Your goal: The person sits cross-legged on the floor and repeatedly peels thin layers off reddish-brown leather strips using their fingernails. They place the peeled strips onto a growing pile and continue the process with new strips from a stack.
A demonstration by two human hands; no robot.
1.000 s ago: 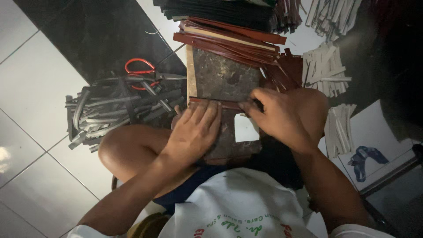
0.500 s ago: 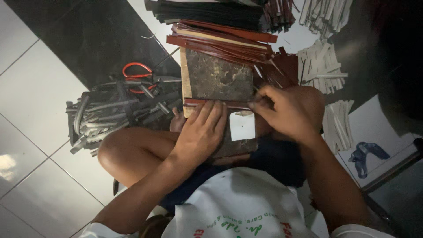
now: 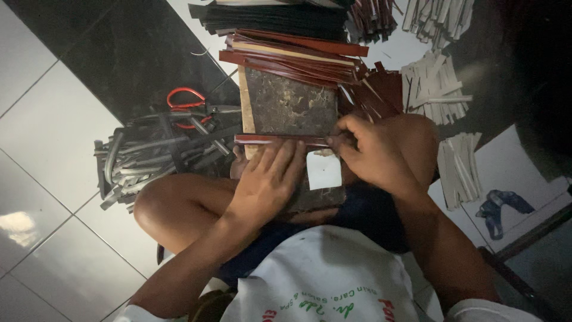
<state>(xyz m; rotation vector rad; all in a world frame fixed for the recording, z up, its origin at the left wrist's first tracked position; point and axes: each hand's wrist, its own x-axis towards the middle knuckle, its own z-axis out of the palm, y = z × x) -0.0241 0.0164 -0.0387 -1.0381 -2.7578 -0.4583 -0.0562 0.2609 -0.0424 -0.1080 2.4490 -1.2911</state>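
**Both hands on a red strip across a dark board**

Nearest, a white shirt with printed lettering point(image 3: 322, 286) and a bare bent knee point(image 3: 173, 209) over the tiled floor point(image 3: 53, 119). Just beyond, left hand point(image 3: 268, 179) lying flat, fingers spread and released, pressing down on a dark, scuffed rectangular work board point(image 3: 289, 107) resting on the lap. Right hand point(image 3: 372, 152) clenched, fingertips pinching the right end of a long, thin dark-red strip point(image 3: 277, 140) laid crosswise on the board; a small white rectangular piece point(image 3: 325, 171) just below the strip, between the hands. Left of the board, a heap of grey strips point(image 3: 149, 158) on the floor, with red-handled scissors point(image 3: 187, 104) on top. Right, bundles of pale strips point(image 3: 435, 86). Farther off, a stack of long dark-red strips point(image 3: 292, 53) touching the board's far edge, then a pile of black strips point(image 3: 274, 16).
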